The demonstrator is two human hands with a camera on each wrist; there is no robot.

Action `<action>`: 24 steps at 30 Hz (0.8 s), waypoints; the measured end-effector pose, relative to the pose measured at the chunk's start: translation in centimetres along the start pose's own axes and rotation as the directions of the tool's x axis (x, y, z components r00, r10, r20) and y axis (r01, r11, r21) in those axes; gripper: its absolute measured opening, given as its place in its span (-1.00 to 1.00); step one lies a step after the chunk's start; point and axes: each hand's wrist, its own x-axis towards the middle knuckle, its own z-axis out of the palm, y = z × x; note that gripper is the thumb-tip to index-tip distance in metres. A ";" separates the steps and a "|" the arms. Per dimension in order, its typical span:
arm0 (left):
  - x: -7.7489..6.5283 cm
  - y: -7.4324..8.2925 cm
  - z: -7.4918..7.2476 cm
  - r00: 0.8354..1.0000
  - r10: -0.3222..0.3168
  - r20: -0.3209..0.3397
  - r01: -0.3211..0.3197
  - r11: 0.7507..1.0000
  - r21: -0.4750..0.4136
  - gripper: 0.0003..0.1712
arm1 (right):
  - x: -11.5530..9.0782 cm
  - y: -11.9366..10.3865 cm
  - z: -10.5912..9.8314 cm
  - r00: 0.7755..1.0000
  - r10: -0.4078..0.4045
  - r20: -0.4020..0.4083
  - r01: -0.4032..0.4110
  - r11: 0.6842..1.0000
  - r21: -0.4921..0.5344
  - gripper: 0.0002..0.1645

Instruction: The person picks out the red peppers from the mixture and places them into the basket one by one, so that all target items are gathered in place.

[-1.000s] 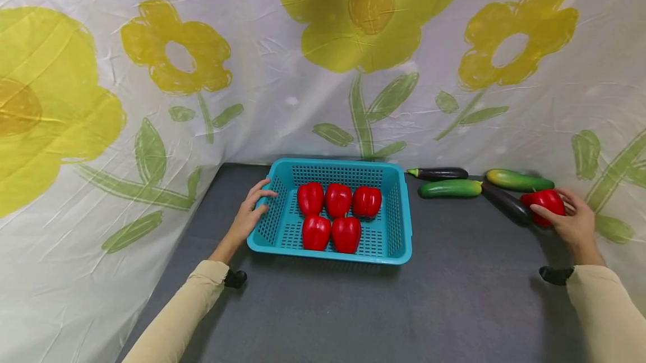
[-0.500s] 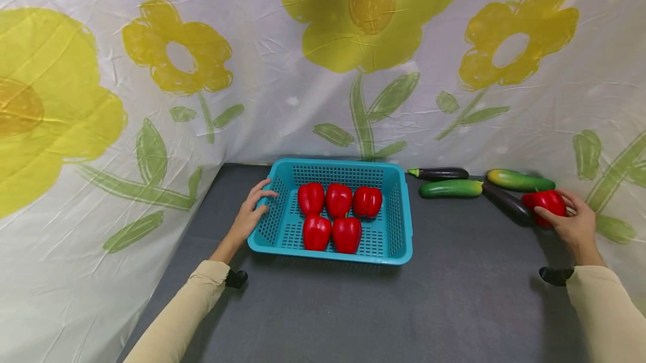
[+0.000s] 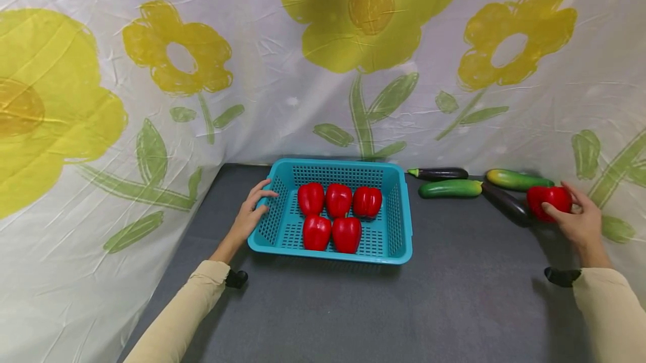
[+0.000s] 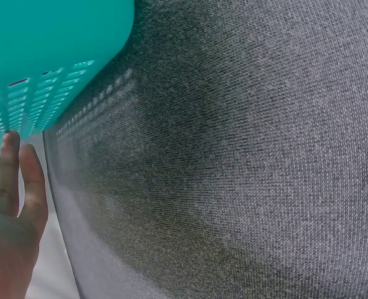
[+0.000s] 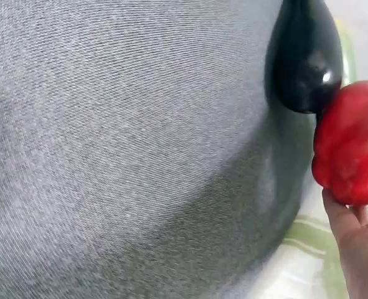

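My right hand [image 3: 580, 220] grips a red bell pepper [image 3: 549, 202] at the far right, with the thumb on its near side and fingers behind. In the right wrist view the pepper [image 5: 352, 146] sits close beside the blunt end of a dark eggplant [image 5: 308, 62]. My left hand [image 3: 248, 214] lies at the left end of a blue perforated basket [image 3: 330, 256], its fingers extended against the rim. From the left wrist, two fairly straight fingers of the left hand [image 4: 12, 230] touch the basket's side [image 4: 53, 37]. Several red bell peppers [image 3: 338, 200] lie inside the basket in two rows.
Right of the basket lie a second eggplant [image 3: 439, 174], a green zucchini [image 3: 450, 188] and a yellow-green zucchini [image 3: 520, 180], near the back. A flowered white curtain [image 3: 282, 105] borders the dark grey table [image 3: 353, 318] behind and at both sides.
My right hand has shifted a little to the right with the red bell pepper, which has turned so its stem no longer shows. The left hand and basket have stayed in place.
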 end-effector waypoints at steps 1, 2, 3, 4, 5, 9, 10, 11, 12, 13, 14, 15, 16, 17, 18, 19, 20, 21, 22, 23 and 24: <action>0.0 0.4 0.0 1.000 0.001 0.002 -0.001 1.000 0.006 -0.64 | 0.1 -0.1 0.0 1.000 -0.004 -0.002 0.004 1.000 0.002 -0.18; 0.0 0.7 0.0 1.000 0.001 0.003 -0.001 1.000 0.012 -0.63 | 0.1 -0.3 0.0 1.000 -0.012 -0.007 0.012 1.000 0.002 -0.20; 0.0 0.9 0.0 1.000 0.000 0.003 0.000 1.000 0.015 -0.63 | 0.2 -0.5 0.0 1.000 -0.015 -0.007 0.015 1.000 0.011 -0.22; 0.0 1.1 0.0 1.000 0.000 0.003 0.000 1.000 0.017 -0.63 | 0.2 -0.7 0.0 1.000 -0.018 -0.006 0.018 1.000 0.011 -0.24; 0.0 1.2 0.0 1.000 0.002 0.003 -0.002 1.000 0.017 -0.63 | 0.2 -0.9 0.1 1.000 -0.020 -0.006 0.020 1.000 0.010 -0.26; 0.1 1.2 0.0 1.000 0.006 0.002 -0.006 1.000 0.013 -0.63 | 0.2 -1.8 0.2 1.000 -0.015 0.005 0.015 1.000 -0.011 -0.32; 0.1 1.2 0.0 1.000 0.006 0.002 -0.006 1.000 0.012 -0.63 | 0.2 -2.0 0.3 1.000 -0.017 0.007 0.017 1.000 -0.018 -0.33; 0.1 1.1 0.0 1.000 0.007 0.002 -0.007 1.000 0.014 -0.64 | 0.1 -2.2 0.4 1.000 -0.016 0.004 0.016 1.000 -0.022 -0.34; 0.1 1.0 0.0 1.000 0.010 0.004 -0.010 1.000 0.012 -0.64 | 0.1 -2.4 0.4 1.000 -0.013 0.003 0.013 1.000 -0.024 -0.36; 0.1 0.9 0.1 1.000 0.011 0.006 -0.011 1.000 0.013 -0.63 | 0.1 -2.6 0.5 1.000 -0.015 -0.001 0.015 0.999 -0.028 -0.38; 0.1 0.8 0.1 1.000 0.013 0.007 -0.013 1.000 0.011 -0.63 | 0.1 -2.8 0.6 1.000 -0.017 0.000 0.017 1.000 -0.021 -0.40; 0.1 0.7 0.1 1.000 0.012 0.007 -0.012 1.000 0.009 -0.63 | 0.1 -3.0 0.7 1.000 -0.019 -0.001 0.019 1.000 -0.018 -0.41; 0.1 0.7 0.1 1.000 0.010 0.006 -0.010 1.000 0.008 -0.63 | 0.1 -3.2 0.8 1.000 -0.017 -0.001 0.017 1.000 -0.014 -0.42; 0.1 0.6 0.1 1.000 0.012 0.005 -0.012 1.000 0.007 -0.63 | 0.1 -3.4 0.9 1.000 -0.017 -0.001 0.016 1.000 -0.014 -0.44; 0.0 0.6 0.1 1.000 0.010 0.004 -0.010 1.000 0.005 -0.63 | 0.1 -3.7 1.1 1.000 -0.016 0.001 0.016 1.000 -0.012 -0.46; 0.0 0.6 0.1 1.000 0.007 0.002 -0.007 1.000 0.004 -0.63 | 0.1 -4.0 1.2 1.000 -0.020 0.001 0.020 1.000 -0.013 -0.47; 0.0 0.6 0.1 1.000 0.003 -0.001 -0.003 1.000 0.003 -0.63 | 0.1 -4.3 1.4 1.000 -0.026 -0.001 0.026 1.000 -0.012 -0.49; 0.0 0.7 0.1 1.000 -0.003 -0.003 0.003 1.000 0.004 -0.63 | 0.0 -4.7 1.5 1.000 -0.028 0.001 0.028 0.999 -0.016 -0.50; 0.0 0.7 0.1 1.000 -0.007 -0.005 0.007 1.000 0.005 -0.63 | -0.1 -5.1 1.7 0.999 -0.037 0.007 0.037 0.999 -0.015 -0.52; 0.0 0.7 0.1 1.000 -0.008 -0.005 0.009 1.000 0.008 -0.63 | -0.1 -5.5 1.9 0.999 -0.048 0.017 0.049 0.999 -0.009 -0.53; -0.1 0.7 0.1 1.000 -0.013 -0.006 0.013 1.000 0.011 -0.62 | -0.1 -5.9 2.0 0.998 -0.060 0.027 0.060 0.998 0.004 -0.53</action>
